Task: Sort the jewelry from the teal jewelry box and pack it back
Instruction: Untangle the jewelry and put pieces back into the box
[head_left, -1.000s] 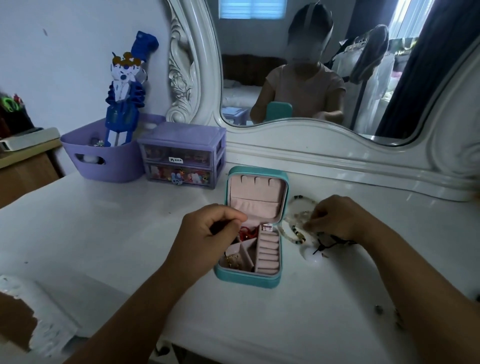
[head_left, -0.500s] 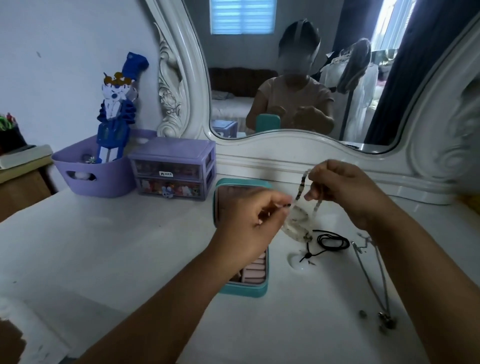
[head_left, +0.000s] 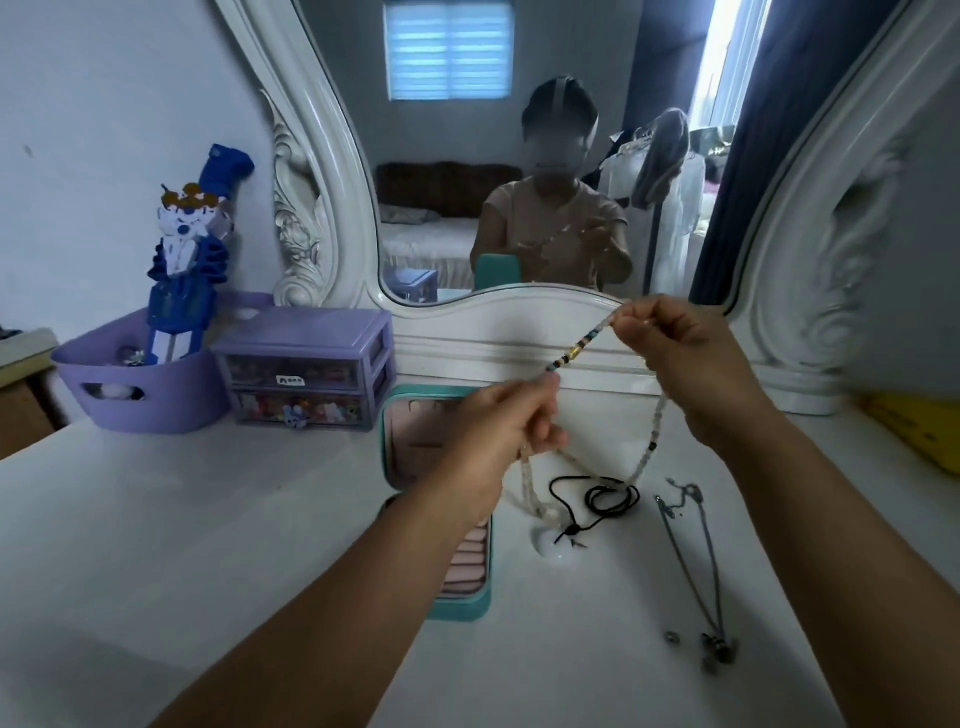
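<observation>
The teal jewelry box (head_left: 460, 605) lies open on the white dresser, its pink lining showing; my left forearm covers most of it. A beaded necklace (head_left: 576, 351) of pale and coloured beads is stretched in the air above the box. My left hand (head_left: 511, 423) pinches one part of it and my right hand (head_left: 680, 358) pinches another, higher up. Its loose loop hangs down to the dresser top at the right of the box. A black cord necklace (head_left: 602, 499) with a white pendant lies beside the box. A silver chain necklace (head_left: 698, 561) lies further right.
A purple two-drawer organiser (head_left: 306, 366) and a purple basket (head_left: 140, 384) holding a blue figure stand at the back left. The white carved mirror frame (head_left: 332, 208) rises behind the box. Something yellow (head_left: 924, 431) lies at the far right edge.
Both hands have risen from the box and the dresser top and pulled the beaded necklace out into a taut line. The camera has tilted up a little.
</observation>
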